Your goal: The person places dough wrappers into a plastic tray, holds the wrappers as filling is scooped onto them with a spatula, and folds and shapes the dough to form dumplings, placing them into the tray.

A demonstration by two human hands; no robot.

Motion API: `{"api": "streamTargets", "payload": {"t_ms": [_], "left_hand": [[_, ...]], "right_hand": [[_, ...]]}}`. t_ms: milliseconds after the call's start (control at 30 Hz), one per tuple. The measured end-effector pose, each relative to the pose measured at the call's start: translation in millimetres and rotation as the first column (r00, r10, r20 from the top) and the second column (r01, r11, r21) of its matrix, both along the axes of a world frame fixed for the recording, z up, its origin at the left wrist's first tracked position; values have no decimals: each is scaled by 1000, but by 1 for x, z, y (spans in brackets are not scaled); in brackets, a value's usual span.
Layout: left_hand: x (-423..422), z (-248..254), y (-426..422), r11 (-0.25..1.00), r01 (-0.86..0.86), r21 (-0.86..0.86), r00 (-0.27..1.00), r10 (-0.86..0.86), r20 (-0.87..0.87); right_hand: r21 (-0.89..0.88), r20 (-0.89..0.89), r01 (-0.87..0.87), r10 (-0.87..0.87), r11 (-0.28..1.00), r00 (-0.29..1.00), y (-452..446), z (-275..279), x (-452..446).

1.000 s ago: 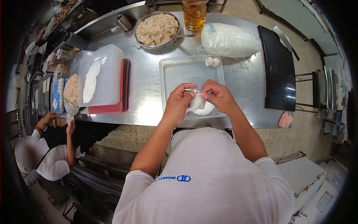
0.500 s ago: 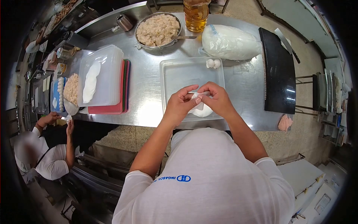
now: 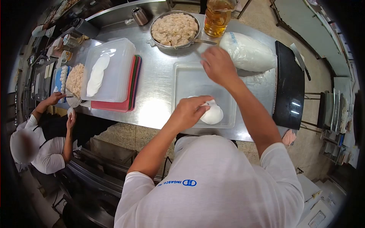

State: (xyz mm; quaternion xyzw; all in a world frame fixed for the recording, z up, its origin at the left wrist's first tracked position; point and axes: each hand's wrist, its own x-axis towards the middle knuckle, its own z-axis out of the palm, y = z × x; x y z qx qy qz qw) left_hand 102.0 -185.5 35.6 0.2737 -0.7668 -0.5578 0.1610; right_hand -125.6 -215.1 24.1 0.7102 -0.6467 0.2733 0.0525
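Thin white dough is pinched between the fingers and thumb of my left hand (image 3: 189,113), over the near part of a shallow clear tray (image 3: 185,74). A smooth white dough mound (image 3: 213,114) lies beside those fingers, on the tray. My right hand (image 3: 219,65) is raised over the tray's far right part, its fingers bent towards the spatula handle (image 3: 205,41) of the metal bowl (image 3: 170,47); what it holds, if anything, is too blurred to tell. Pale chunky filling (image 3: 175,29) fills the bowl. The small white balls seen earlier are hidden.
A filled plastic bag (image 3: 249,52) and an oil bottle (image 3: 217,18) stand behind the tray. On the right are a black board (image 3: 289,85) and a knife (image 3: 300,59). Stacked lidded containers (image 3: 109,70) lie left. A co-worker (image 3: 49,152) works at the far left.
My right hand has left my left hand and moved up and away towards the bowl. My left hand stays with the dough. The whole view has shifted and tilted slightly.
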Motion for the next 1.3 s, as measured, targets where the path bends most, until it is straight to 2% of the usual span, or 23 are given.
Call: {"api": "streamTargets", "payload": {"t_ms": [67,100,167,233,267,333,367,433,467,500,567,600,667,767,800,867,900,933,1033,1067,1167,1267,1300], "left_hand": [[-3,0,-3,998,38,-59,998,-41,-56],[-4,0,-7,994,56,-93,995,-64,-83],[-7,7,-13,998,-21,-52,996,16,-88],[-9,8,-13,992,-122,-15,984,119,-131],[-6,10,-15,997,-54,-55,995,49,-90],[4,11,-19,990,79,-118,997,-79,1],[7,9,-23,999,46,-10,995,-47,-88],[15,1,-28,977,20,213,966,36,-255],[22,-10,-32,915,23,402,912,146,-384],[21,-13,-35,775,49,629,773,369,-515],[25,-12,-43,478,139,867,645,621,-446],[26,-17,-47,597,-35,801,721,571,-394],[27,-30,-52,782,-329,529,830,506,-233],[32,-9,-59,945,-326,-23,945,326,-8],[31,-4,-60,940,-341,-36,940,341,14],[38,-35,-59,803,-348,484,842,495,-216],[38,-38,-60,662,-264,702,753,596,-278],[34,-37,-58,458,-143,877,608,740,-287],[33,-55,-60,141,335,932,605,726,-328],[28,-60,-58,127,400,908,658,650,-381],[12,-57,-43,213,266,940,776,531,-340],[9,-47,-46,406,200,892,821,427,-379],[7,-38,-53,466,195,863,822,402,-402]], "right_hand": [[-75,-357,20,-46,997,933,-47,-16,-13],[54,-383,94,-67,994,921,-65,-25,-18],[302,-443,251,-98,920,891,-95,-40,-27],[437,-395,238,-53,867,917,-113,-41,-40],[503,-368,227,-31,834,929,-120,-44,-45],[498,-427,294,-65,816,902,-125,-16,-47],[495,-455,326,-80,805,887,-128,4,-47],[499,-486,206,75,842,871,-131,41,-54],[501,-500,151,143,852,854,-132,49,-58],[509,-487,121,169,852,857,-133,46,-60],[521,-457,57,221,852,862,-135,34,-61],[515,-417,46,203,856,886,-135,28,-62],[503,-334,20,173,864,927,-134,18,-65],[532,-381,94,139,841,914,-143,-2,-75],[531,-350,87,124,843,929,-143,-3,-70],[522,-291,82,87,849,953,-144,-3,-60],[535,-252,58,94,843,963,-144,-5,-63],[546,-211,30,103,837,972,-146,-6,-66],[555,-98,-47,121,830,988,-148,-18,-74],[555,-64,-68,124,829,990,-150,-25,-77],[591,22,-100,108,800,994,-149,-36,-81],[657,322,-239,20,715,946,-151,-59,-95],[662,404,-236,-74,711,912,-149,-62,-95]]}}
